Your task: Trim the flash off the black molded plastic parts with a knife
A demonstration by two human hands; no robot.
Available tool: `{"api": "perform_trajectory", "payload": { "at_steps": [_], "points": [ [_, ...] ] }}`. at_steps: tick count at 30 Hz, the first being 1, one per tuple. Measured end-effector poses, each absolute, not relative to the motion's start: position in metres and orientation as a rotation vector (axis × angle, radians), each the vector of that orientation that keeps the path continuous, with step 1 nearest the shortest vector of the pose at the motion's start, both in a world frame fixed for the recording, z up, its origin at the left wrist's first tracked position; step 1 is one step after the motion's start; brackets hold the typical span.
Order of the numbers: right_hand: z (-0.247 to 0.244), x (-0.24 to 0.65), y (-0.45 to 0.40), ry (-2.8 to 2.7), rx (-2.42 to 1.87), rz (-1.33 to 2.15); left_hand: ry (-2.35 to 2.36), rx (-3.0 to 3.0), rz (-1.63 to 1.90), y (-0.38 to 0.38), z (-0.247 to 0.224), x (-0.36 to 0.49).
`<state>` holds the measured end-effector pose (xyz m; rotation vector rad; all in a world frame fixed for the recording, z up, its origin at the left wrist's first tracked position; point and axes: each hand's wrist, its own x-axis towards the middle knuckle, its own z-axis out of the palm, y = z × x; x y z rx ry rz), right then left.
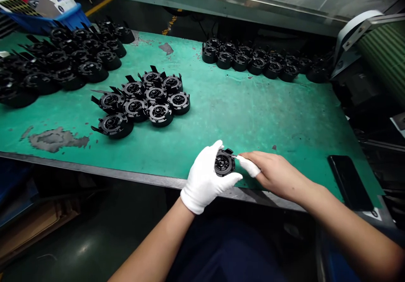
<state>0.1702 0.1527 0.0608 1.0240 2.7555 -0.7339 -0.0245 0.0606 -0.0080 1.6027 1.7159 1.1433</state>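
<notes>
My left hand, in a white glove, is wrapped round a black round part near the table's front edge. The part's ringed face points up, and a small black tab stands at its top. My right hand has no full glove, only white covering on the thumb. Its fingers pinch a thin metal tool whose visible end meets the upper right rim of the part. The rest of the tool is hidden in the fingers.
Several similar black parts stand left of centre on the green table, with more at far left and along the back right. A black phone lies at right; a blue bin is at back left.
</notes>
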Motion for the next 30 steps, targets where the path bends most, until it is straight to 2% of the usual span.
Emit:
{"api": "perform_trajectory", "payload": {
  "at_steps": [3, 5, 14, 22, 30],
  "points": [
    [0.053, 0.179, 0.138, 2.743, 1.05, -1.061, 1.714, 1.634, 1.122, 0.06, -0.007, -0.025],
    [0.046, 0.18, 0.126, 2.684, 1.143, -1.115, 1.73, 1.646, 1.09, 0.059, -0.006, -0.026],
    [0.028, 0.175, 0.104, 2.746, 1.203, -0.955, 1.75, 1.665, 1.057, 0.062, -0.003, -0.025],
    [0.044, 0.178, 0.125, 2.741, 1.006, -0.916, 1.722, 1.681, 1.063, 0.063, -0.006, -0.026],
    [0.057, 0.176, 0.137, 2.672, 0.946, -0.612, 1.711, 1.733, 1.082, 0.063, -0.006, -0.027]
  ]
}}
